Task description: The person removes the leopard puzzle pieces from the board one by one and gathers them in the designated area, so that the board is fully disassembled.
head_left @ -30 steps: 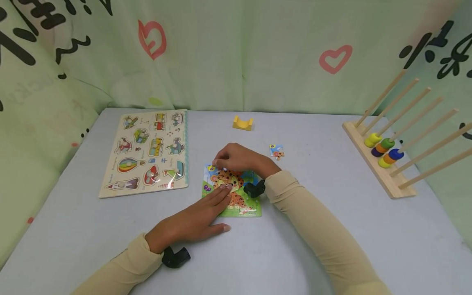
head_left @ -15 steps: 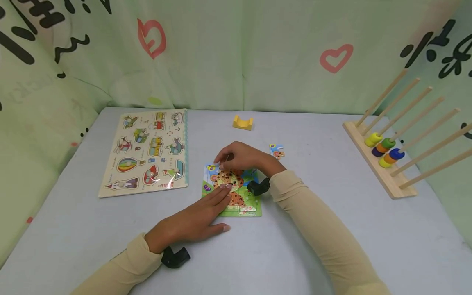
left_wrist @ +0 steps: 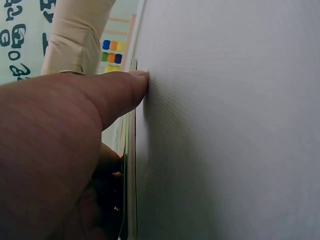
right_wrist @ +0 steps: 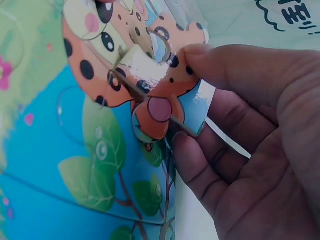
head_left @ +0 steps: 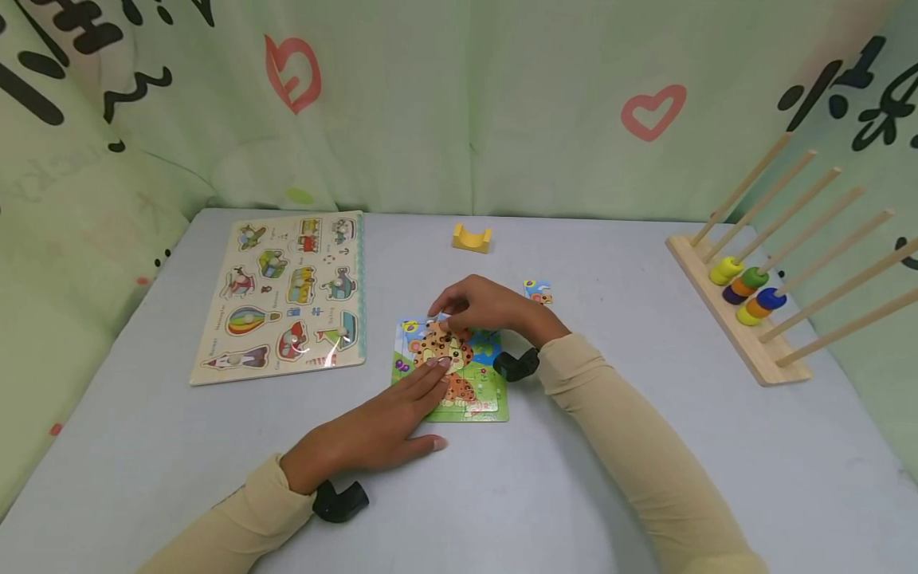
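A leopard jigsaw puzzle in a green-edged board lies on the table before me. My left hand rests on it from the lower left, fingers straight on the picture and thumb down on the tabletop. Over the top edge, my right hand pinches an orange spotted puzzle piece between thumb and fingers. In the right wrist view this piece, with a round ear on it, stands tilted up from the pieces around it. A loose puzzle piece lies behind my right hand, partly covered by it.
At the left lies a wooden picture board of vehicles. A yellow curved block sits near the table's back edge. On the right stands a wooden peg rack with tall slanting pegs and coloured beads.
My right hand has shifted a little to the right along the puzzle's top edge, uncovering the upper left corner and hiding more of the loose piece. My left hand stays in place.
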{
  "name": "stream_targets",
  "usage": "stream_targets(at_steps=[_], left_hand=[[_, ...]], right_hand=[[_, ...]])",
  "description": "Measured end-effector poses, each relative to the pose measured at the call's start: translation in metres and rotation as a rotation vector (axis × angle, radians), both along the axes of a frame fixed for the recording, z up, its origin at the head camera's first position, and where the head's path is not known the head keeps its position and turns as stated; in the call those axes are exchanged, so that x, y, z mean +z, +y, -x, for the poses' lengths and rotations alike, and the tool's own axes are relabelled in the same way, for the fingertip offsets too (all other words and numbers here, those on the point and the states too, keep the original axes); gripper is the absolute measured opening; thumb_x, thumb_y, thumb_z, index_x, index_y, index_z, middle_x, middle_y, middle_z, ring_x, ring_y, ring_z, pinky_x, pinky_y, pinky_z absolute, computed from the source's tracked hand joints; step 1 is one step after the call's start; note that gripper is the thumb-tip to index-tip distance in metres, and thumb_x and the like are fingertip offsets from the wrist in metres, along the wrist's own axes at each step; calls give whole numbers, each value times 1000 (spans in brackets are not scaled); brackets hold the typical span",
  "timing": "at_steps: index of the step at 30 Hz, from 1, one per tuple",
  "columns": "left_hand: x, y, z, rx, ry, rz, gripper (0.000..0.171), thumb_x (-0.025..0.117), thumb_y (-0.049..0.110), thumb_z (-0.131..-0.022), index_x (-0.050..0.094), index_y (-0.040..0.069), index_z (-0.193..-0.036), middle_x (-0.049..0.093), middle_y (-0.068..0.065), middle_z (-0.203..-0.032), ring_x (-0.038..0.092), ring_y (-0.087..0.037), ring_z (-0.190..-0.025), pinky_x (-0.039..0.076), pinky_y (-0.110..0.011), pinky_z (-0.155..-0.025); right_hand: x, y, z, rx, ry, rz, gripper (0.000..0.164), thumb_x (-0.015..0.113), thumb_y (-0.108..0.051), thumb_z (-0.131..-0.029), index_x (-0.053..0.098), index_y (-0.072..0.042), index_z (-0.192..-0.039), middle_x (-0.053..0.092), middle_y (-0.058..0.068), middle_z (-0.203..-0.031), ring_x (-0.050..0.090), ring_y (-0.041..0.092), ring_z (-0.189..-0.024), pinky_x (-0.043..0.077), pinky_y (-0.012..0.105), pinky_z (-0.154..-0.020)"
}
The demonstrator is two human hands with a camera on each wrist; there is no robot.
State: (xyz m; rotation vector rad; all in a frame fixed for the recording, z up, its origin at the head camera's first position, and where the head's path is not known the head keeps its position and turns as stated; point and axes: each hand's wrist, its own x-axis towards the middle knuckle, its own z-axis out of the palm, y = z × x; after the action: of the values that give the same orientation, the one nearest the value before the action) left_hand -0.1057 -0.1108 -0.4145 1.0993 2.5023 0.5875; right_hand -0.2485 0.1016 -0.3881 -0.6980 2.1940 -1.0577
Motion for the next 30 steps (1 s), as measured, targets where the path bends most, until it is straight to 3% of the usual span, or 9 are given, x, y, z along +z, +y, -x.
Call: stream_targets(at_steps=[4,13,15,22,30], left_hand=[[0,0,0,3,-1,8,78,53,47,-98,20,4,-154,-1,-3,-163,-6,-17,-147,14,-38,-116],[1,1,0,8,-5,8,79,54,46,-98,20,4,-155,-1,-2,-163,-6,-17,-147,14,-38,-116],[1,1,0,8,-1,11,79,54,47,-98,19,5,-155,-1,-2,-163,-6,-17,-147,14,-38,-116],[2,1,-1,8,7,6,78,54,46,-98,19,4,-155,-1,-4,-163,-5,-17,-147,14,-38,-116],[1,1,-1,12,9,11,79,54,46,-98,19,4,-155,-1,-4,-163,-6,-18,-147,14,-38,-116]], right_hand=[[0,3,-1,-11,-1,20,22,64,-10,-94,68,-5,-115,67,8,-79,60,21,-66,51,32,-66],[2,19,2,-104,147,69,25,60,-12,-97,70,-7,-119,67,2,-80,55,16,-68,46,30,-64],[4,24,3,-127,170,62,26,58,-11,-98,70,-7,-121,65,5,-77,52,17,-67,44,29,-63],[9,45,4,-207,229,7,33,48,-2,-99,66,-5,-125,64,8,-107,48,19,-73,41,31,-66],[8,69,3,-281,228,-7,26,54,-7,-98,67,-3,-120,65,10,-105,57,22,-80,47,34,-69]])
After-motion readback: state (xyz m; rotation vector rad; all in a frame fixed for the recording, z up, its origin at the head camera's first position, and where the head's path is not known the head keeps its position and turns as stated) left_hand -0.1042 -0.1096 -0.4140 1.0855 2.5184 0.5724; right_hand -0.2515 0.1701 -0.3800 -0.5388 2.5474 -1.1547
